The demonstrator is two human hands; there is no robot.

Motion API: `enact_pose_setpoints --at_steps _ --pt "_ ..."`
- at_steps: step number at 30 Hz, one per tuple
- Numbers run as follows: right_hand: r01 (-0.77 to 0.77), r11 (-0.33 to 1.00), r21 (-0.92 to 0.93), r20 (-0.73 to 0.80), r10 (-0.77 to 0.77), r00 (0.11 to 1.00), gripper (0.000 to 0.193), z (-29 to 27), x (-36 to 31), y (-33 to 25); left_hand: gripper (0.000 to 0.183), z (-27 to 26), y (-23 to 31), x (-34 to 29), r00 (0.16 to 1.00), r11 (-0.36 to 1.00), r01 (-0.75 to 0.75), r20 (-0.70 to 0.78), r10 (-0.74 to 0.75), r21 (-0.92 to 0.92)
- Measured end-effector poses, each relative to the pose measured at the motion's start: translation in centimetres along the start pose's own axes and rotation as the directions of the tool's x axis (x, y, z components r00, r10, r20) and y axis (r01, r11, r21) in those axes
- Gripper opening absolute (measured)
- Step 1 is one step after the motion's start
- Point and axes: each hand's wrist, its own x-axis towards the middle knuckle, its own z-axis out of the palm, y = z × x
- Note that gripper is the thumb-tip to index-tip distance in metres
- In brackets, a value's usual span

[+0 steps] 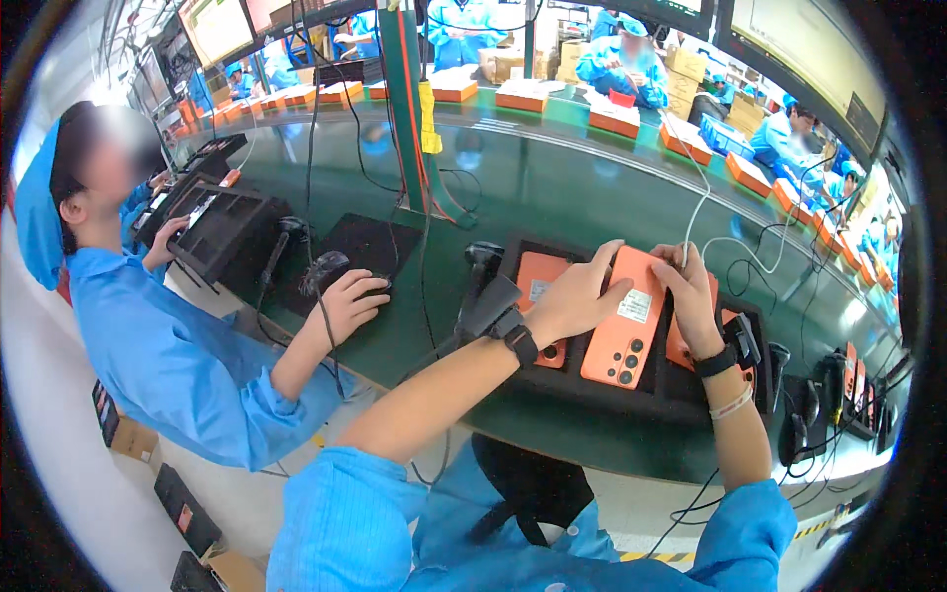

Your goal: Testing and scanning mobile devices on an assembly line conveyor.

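Note:
An orange smartphone (619, 331) lies back up, with a white label and several camera lenses at its near end. My left hand (577, 301) is closed on its left edge, thumb on the back. At the phone's far end, my right hand (691, 291) is closed round the end of a white cable (702, 204), thumb against the phone's corner; the fingers hide whether the plug is in. Beneath sits a black foam tray (513, 259) with more orange phones: one on the left (540, 271) and others partly hidden under my right hand. Black bands circle both my wrists.
A green bench (533, 192) carries a handheld scanner (483, 259), a black mat (365, 242) and loose black cables. To the left, a co-worker in blue (158, 345) rests a hand on the bench. A green post (402, 109) rises ahead. Orange trays (686, 138) line the conveyor behind.

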Motion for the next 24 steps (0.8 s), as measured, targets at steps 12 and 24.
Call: enact_pose_setpoints --at_steps 12,24 --pt "0.02 0.999 0.045 -0.012 -0.019 1.0 0.017 -0.7 0.3 0.6 0.064 -0.4 0.8 -0.1 0.999 0.989 0.034 0.021 -0.031 -0.147" --pt "0.121 0.99 -0.078 0.053 -0.117 0.992 0.03 -1.8 -0.2 -6.2 0.059 -0.2 2.7 -0.3 0.998 0.786 -0.024 0.036 0.059 -0.617"
